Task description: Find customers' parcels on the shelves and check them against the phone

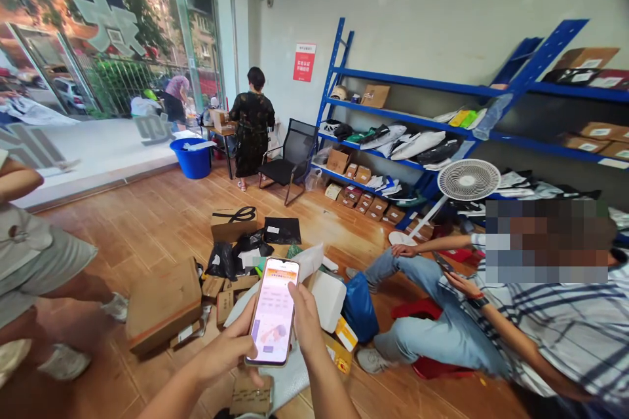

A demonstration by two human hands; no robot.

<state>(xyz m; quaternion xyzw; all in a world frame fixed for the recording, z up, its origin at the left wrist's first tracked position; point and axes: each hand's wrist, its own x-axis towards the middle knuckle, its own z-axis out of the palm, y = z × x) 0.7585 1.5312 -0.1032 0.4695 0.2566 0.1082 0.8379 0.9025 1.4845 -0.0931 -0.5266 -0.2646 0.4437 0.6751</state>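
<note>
- Brown wood-look floor (162, 229) is carrying a messy parcel pile (226, 304) lol
- phone (273, 314) is hovering above it, left hand (230, 347) gripping its lower left, right hand (308, 321) gripping the right edge
- blue shelves (417, 81) are lining the wall (417, 19), white fan (469, 179) standing out front

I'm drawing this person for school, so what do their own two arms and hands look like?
The left hand and right hand are bare, with no gloves. The forearms have no sleeves on the parts that show, and I see no watch or bracelet on either wrist. Some fingers are hidden, so I can't rule out a ring.
</note>
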